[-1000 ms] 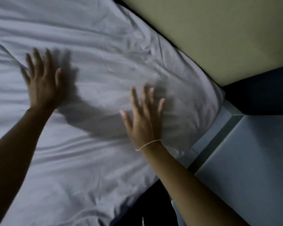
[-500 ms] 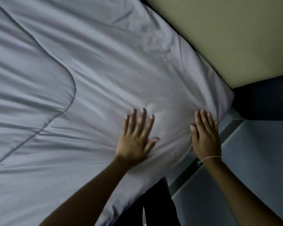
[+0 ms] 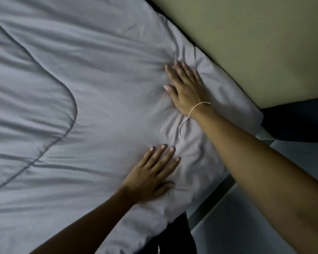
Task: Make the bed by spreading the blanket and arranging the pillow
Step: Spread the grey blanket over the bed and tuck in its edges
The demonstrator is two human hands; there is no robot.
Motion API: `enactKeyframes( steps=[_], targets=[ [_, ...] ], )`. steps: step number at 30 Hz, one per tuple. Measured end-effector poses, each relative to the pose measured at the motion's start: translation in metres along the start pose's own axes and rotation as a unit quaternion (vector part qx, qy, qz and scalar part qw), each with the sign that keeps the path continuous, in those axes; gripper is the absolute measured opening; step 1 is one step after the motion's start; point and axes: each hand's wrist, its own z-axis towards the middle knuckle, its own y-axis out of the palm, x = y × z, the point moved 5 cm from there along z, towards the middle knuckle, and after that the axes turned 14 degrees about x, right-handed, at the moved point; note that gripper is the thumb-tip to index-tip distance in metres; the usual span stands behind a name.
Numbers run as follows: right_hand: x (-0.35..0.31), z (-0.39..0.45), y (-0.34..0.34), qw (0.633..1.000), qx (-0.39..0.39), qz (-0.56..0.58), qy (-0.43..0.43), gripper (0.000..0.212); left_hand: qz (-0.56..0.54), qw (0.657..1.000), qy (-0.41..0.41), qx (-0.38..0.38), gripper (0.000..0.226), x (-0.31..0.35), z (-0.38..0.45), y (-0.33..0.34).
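my palms hide fabric under them; blanket [image 3: 44, 107] runs off frame left of my fingers; both forearms cropped at bottom.

Both forearms were seen bare, no sleeves reaching the wrists. A thin pale string bracelet [image 3: 198, 106] was worn on the right wrist, right of centre, its loose end trailing down. Fingernails were kept short.
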Motion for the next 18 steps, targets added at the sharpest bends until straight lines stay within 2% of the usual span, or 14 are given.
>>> enactKeyframes(
  steps=[3, 6, 9, 12, 14, 16, 18],
  targets=[
    [0.040, -0.032, -0.007, 0.999, 0.012, -0.028, 0.040, 0.060, -0.004, 1.000, 0.011, 0.021, 0.065, -0.003, 0.003, -0.005],
    [0.073, -0.082, -0.020, 0.992, 0.028, -0.054, 0.107, 0.058, -0.028, 0.999, 0.028, 0.010, 0.065, -0.003, 0.005, -0.011],
    [0.096, -0.126, -0.033, 0.983, 0.003, -0.055, 0.174, 0.062, -0.066, 0.996, 0.042, 0.036, 0.060, -0.012, 0.018, -0.025],
    [0.108, -0.151, -0.044, 0.970, -0.009, -0.048, 0.239, 0.070, -0.062, 0.993, -0.014, 0.102, 0.055, -0.045, 0.061, -0.039],
    [0.100, -0.153, -0.051, 0.961, 0.017, -0.054, 0.269, 0.069, -0.020, 0.990, -0.070, 0.124, 0.056, -0.082, 0.105, -0.041],
    [0.074, -0.139, -0.053, 0.965, 0.042, -0.054, 0.253, 0.064, 0.019, 0.981, -0.143, 0.127, 0.061, -0.121, 0.151, -0.041],
    [0.039, -0.114, -0.046, 0.977, 0.055, -0.032, 0.201, 0.060, 0.029, 0.970, -0.213, 0.115, 0.063, -0.151, 0.191, -0.043]
  ],
)
